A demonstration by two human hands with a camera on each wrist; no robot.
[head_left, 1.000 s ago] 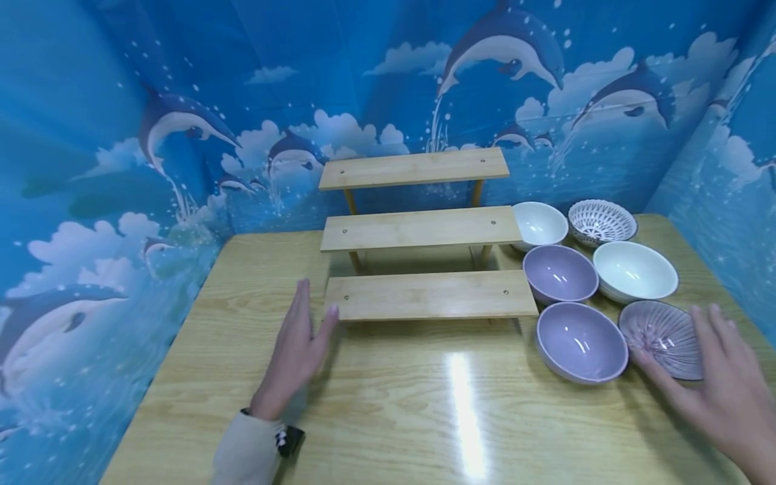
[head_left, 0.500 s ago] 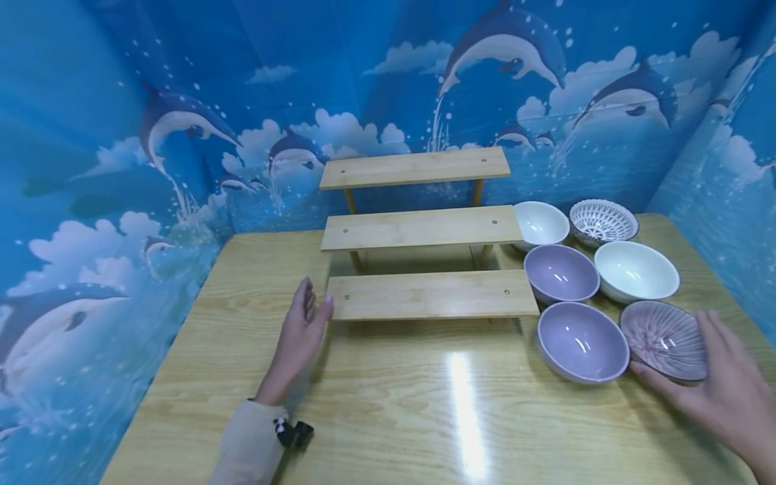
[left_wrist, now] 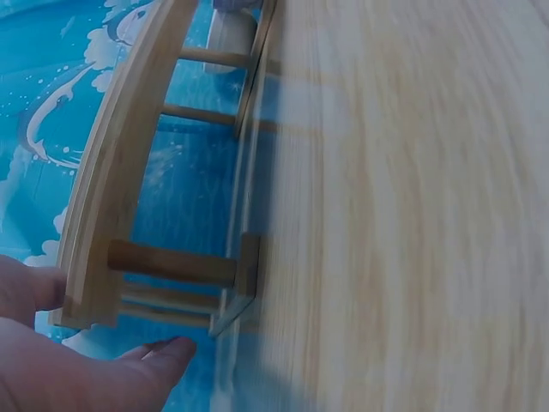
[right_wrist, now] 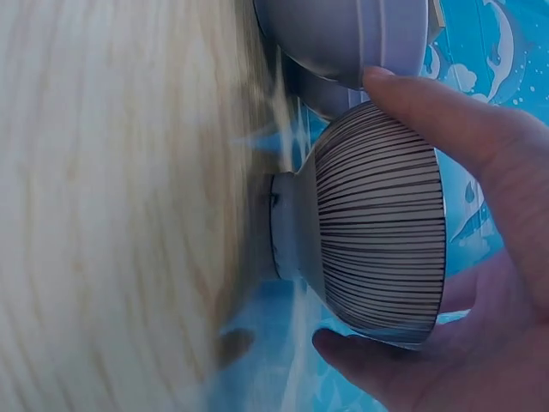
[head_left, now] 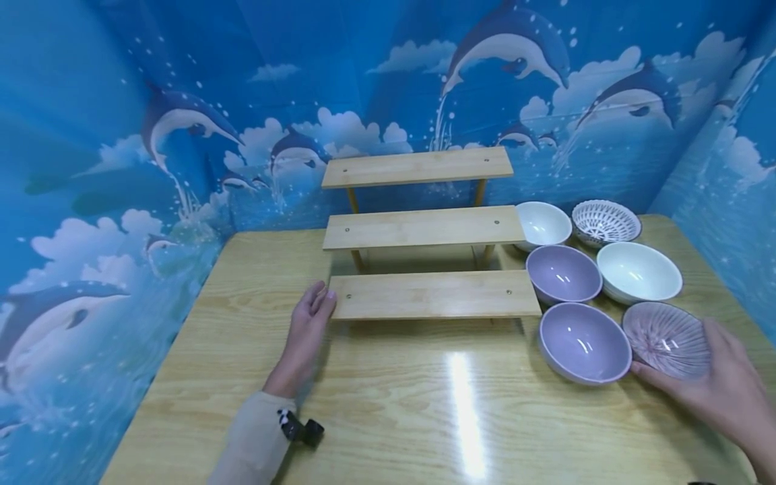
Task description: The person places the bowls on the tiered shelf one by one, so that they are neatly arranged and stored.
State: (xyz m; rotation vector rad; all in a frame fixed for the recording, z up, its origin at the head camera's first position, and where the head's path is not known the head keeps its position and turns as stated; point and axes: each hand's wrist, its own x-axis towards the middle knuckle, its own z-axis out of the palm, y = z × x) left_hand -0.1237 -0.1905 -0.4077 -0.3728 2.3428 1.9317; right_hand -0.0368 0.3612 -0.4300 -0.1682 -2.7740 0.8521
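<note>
My right hand [head_left: 721,387] curls round the rim of a small striped bowl [head_left: 665,339], thumb on the near side. In the right wrist view the dark lines on the bowl's outside [right_wrist: 382,227] show, and its foot is down by the tabletop. The thumb tip also lies against a plain purple bowl [right_wrist: 343,34]. My left hand [head_left: 306,327] is at the left end of a three-tier wooden stand [head_left: 433,295], with its thumb on the lowest board's end. The left wrist view shows fingers to both sides of that board's end [left_wrist: 107,283].
Beside the striped bowl stand two purple bowls [head_left: 585,343], two white bowls [head_left: 639,271] and a patterned bowl [head_left: 606,222], close together. They border the stand's right end. A dolphin-print cloth [head_left: 364,81] hangs behind the wooden table [head_left: 388,411].
My right hand has closed in on the striped bowl and now holds its side. The left hand's fingers have curled in from straight, reaching the end of the lowest board.
</note>
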